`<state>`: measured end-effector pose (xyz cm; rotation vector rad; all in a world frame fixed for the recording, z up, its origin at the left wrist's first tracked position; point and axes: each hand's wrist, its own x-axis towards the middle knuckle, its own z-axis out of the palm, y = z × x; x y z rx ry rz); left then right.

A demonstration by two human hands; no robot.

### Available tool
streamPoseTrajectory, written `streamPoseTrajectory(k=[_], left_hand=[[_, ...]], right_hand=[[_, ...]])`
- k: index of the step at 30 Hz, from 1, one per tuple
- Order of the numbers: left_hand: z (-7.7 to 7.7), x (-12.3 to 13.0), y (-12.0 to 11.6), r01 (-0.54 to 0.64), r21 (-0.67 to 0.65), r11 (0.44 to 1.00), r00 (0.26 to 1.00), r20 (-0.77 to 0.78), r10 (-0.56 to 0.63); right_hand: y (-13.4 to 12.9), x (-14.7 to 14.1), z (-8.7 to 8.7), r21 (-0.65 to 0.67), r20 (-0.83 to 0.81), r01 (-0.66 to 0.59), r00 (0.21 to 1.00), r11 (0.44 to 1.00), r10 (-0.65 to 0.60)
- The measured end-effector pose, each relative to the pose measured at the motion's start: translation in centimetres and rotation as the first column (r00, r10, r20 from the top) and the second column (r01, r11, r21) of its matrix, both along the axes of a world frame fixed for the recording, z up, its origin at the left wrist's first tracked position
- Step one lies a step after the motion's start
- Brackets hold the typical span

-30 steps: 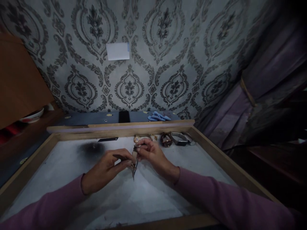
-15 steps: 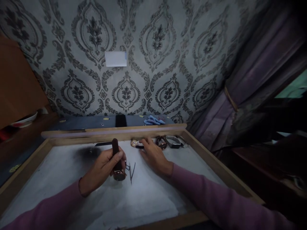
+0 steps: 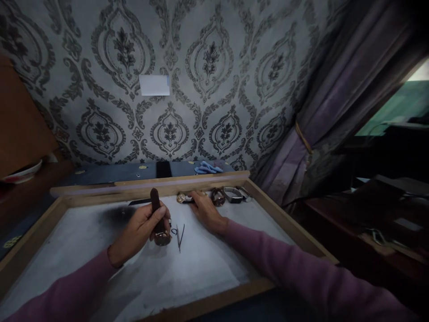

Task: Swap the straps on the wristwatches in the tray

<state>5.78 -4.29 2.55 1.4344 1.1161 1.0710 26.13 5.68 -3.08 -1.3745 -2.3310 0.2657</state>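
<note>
My left hand (image 3: 142,226) is closed around a wristwatch (image 3: 162,239) with a brown strap and a rose-gold case. Its strap end points up and its dial hangs low, over the white-lined tray. My right hand (image 3: 208,212) reaches to the back of the tray, its bent fingers closed at a small gold wristwatch (image 3: 182,198) with a dark strap; the fingertips are partly hidden. Beside that hand stand a dark brown wristwatch (image 3: 218,197) and a watch with a grey band (image 3: 233,195). Tweezers (image 3: 178,239) lie on the white lining, right of the held watch.
A wooden rim (image 3: 284,219) borders the tray. A dark strap (image 3: 139,202) lies near its back left. Behind the rim are a black flat object (image 3: 163,169) and a blue cloth (image 3: 208,167). Patterned wallpaper rises behind; a tied purple curtain (image 3: 288,152) hangs at right.
The view has turned slightly right, so everything sits further left in the picture. Both hands keep nearly the same places; the brown-strapped watch stays in my left hand.
</note>
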Motion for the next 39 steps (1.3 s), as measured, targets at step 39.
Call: streamPoseTrajectory(k=[39], left_hand=[[-0.6,-0.1,0.2,0.042,-0.038,0.998,0.992,-0.12,-0.046]], right_hand=[[-0.1,0.5,0.5,0.004,-0.007,-0.011,1.0,1.0,0.011]])
